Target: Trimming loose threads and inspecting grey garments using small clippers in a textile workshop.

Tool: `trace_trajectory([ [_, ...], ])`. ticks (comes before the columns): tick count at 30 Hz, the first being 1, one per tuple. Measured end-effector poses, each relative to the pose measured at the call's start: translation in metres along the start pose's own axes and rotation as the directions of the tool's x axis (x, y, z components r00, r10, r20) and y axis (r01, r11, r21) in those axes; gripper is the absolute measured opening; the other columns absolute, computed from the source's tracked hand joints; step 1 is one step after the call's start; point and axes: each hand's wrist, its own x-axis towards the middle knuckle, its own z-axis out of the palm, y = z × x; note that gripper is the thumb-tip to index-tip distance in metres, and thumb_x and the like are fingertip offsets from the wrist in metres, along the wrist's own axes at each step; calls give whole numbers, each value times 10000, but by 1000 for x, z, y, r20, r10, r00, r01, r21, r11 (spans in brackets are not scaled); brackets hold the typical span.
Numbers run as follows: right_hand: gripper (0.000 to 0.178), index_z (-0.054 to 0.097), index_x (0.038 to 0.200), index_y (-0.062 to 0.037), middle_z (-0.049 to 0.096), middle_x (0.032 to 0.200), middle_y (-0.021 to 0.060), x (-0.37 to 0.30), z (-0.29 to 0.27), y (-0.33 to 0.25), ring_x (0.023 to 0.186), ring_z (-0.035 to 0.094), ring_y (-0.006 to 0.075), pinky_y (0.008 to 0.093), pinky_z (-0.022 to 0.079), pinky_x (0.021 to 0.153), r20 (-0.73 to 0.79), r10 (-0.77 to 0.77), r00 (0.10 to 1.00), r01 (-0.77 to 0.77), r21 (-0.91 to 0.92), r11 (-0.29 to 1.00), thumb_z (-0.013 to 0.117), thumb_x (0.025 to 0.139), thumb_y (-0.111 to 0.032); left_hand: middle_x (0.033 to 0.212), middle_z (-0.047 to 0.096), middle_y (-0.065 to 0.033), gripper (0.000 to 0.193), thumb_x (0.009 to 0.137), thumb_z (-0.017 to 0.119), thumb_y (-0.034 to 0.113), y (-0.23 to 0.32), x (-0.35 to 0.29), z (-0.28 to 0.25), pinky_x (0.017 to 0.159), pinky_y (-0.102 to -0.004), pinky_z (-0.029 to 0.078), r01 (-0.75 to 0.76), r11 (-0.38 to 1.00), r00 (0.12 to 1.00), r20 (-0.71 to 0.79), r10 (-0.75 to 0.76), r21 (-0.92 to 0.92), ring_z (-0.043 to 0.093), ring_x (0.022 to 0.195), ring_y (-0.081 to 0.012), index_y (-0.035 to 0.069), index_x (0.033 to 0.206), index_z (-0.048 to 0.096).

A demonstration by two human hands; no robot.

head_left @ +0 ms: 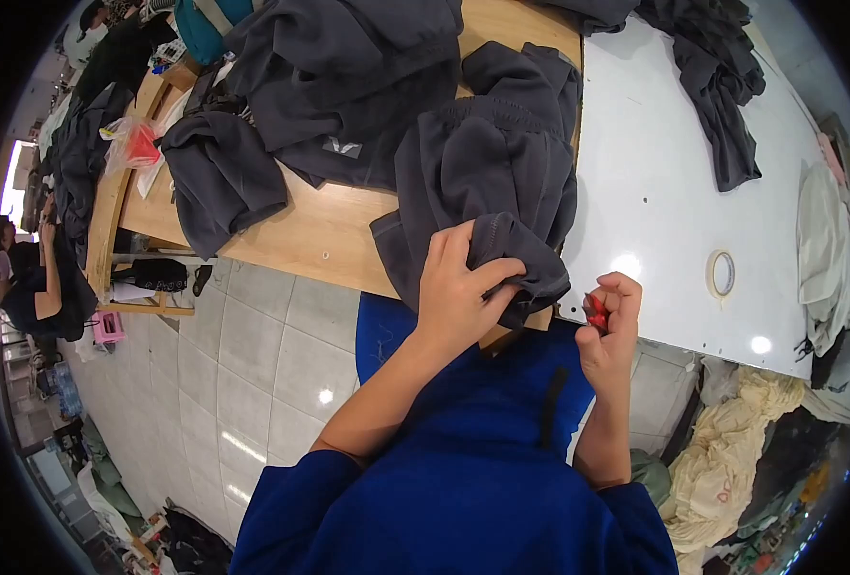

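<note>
My left hand (463, 292) is closed on the bunched lower edge of a dark grey pair of trousers (463, 158), with its thumb and fingers pinching the cloth. A gathered elastic waistband shows at the far end of this garment, which lies over the table's front corner. To the right of the cloth and apart from it, my right hand (613, 321) is curled around small red thread snips (595, 311). Much of the snips is hidden by the fingers.
More dark grey garments (348, 86) cover the wooden table (320, 225). On the adjoining white table (665, 249) are a tape roll (721, 273) and another dark garment (722, 105). Cream cloth (732, 470) is heaped at lower right. A person (46, 278) is at far left.
</note>
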Motion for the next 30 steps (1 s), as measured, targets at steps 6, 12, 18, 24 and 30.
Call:
trace_trajectory([
  [6, 378, 607, 986, -30, 626, 781, 66, 17, -3, -25, 663, 580, 183, 258, 460, 593, -59, -254, 965, 220, -340, 914, 776, 649, -60, 1110, 493, -150, 274, 576, 765, 79, 3, 2, 1, 832, -381, 434, -11, 1000, 1000, -1, 11, 20, 472, 1016, -341, 174, 821, 688],
  [12, 290, 675, 858, -56, 614, 715, 54, 23, -8, -37, 642, 567, 196, 271, 446, 560, 14, -321, 947, 282, -518, 808, 795, 598, -100, 1111, 496, -153, 271, 582, 757, 72, 4, 0, 1, 835, -380, 433, -36, 998, 999, 2, 36, 47, 474, 1015, -342, 174, 825, 692],
  [18, 296, 688, 858, -84, 610, 710, 38, 28, -5, -40, 623, 552, 189, 277, 426, 526, 36, -361, 932, 320, -552, 770, 794, 588, -145, 1105, 503, -152, 271, 583, 755, 75, 5, -1, 1, 855, -388, 427, -39, 998, 999, 11, 39, 55, 476, 1021, -342, 175, 828, 693],
  [24, 281, 693, 847, -87, 607, 695, 34, 30, -2, -39, 616, 549, 185, 276, 425, 522, 60, -362, 930, 330, -567, 755, 792, 590, -145, 1103, 503, -150, 272, 584, 749, 74, 5, -1, 2, 855, -392, 425, -49, 997, 999, 7, 48, 66, 476, 1020, -341, 179, 828, 692],
  [30, 256, 696, 821, -84, 606, 681, 35, 29, -3, -37, 607, 547, 191, 274, 422, 520, 74, -337, 939, 318, -564, 762, 792, 590, -138, 1094, 507, -142, 282, 569, 748, 68, 3, -1, 2, 837, -386, 430, -53, 997, 999, -10, 53, 60, 482, 1002, -334, 174, 825, 690],
])
